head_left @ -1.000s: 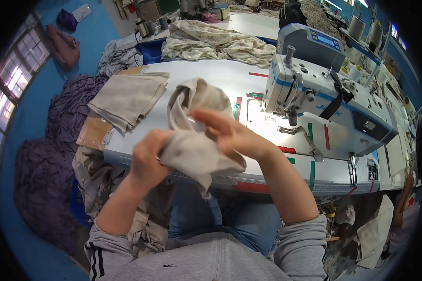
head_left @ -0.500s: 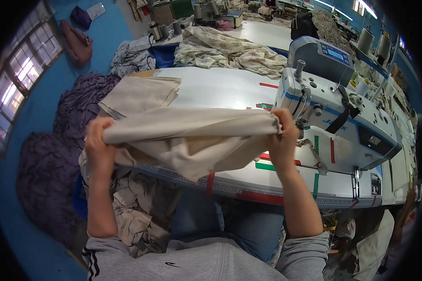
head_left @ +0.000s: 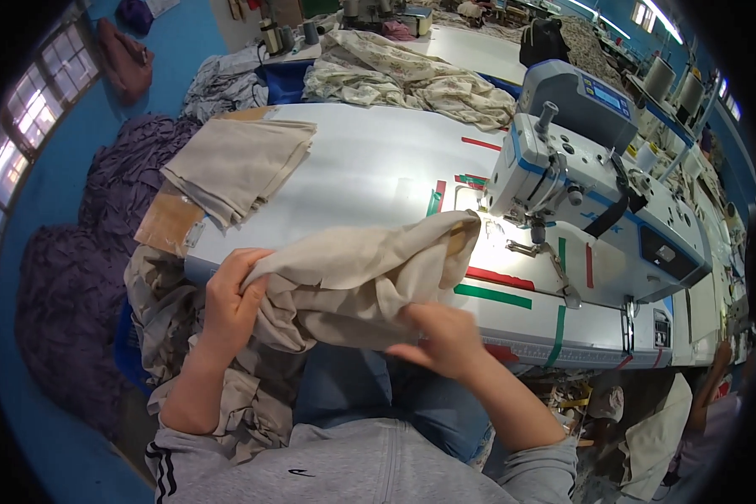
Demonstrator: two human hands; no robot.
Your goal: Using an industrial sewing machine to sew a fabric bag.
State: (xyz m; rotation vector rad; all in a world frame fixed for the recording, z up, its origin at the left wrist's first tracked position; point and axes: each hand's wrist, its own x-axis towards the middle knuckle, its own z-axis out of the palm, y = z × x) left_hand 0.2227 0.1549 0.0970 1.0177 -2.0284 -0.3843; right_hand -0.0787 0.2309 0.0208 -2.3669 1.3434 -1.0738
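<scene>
A loose beige cloth piece (head_left: 353, 269) hangs in folds over the front edge of the sewing table. My left hand (head_left: 233, 294) is closed on its left end, thumb on top. My right hand (head_left: 441, 338), a little blurred, is at the cloth's lower right side with thumb and fingers apart; whether the fingertips touch the cloth is unclear. To the right of the cloth stands a white and blue sewing machine (head_left: 554, 168), its lamp lighting the needle area. A stack of folded beige cloth pieces (head_left: 235, 164) lies at the table's left end.
Red tape (head_left: 500, 275) and green tape (head_left: 493, 296) mark the white tabletop (head_left: 361, 160). Flowered fabric (head_left: 403, 76) is heaped behind it. A dark purple fabric pile (head_left: 67, 311) rises at left. Beige cloth (head_left: 244, 403) hangs beside my lap. Another person's arm (head_left: 714, 378) shows far right.
The cloth, held stretched between both hands before, now sags in folds nearer me. My right hand has released its upper right corner and moved down and left; my left hand has moved right.
</scene>
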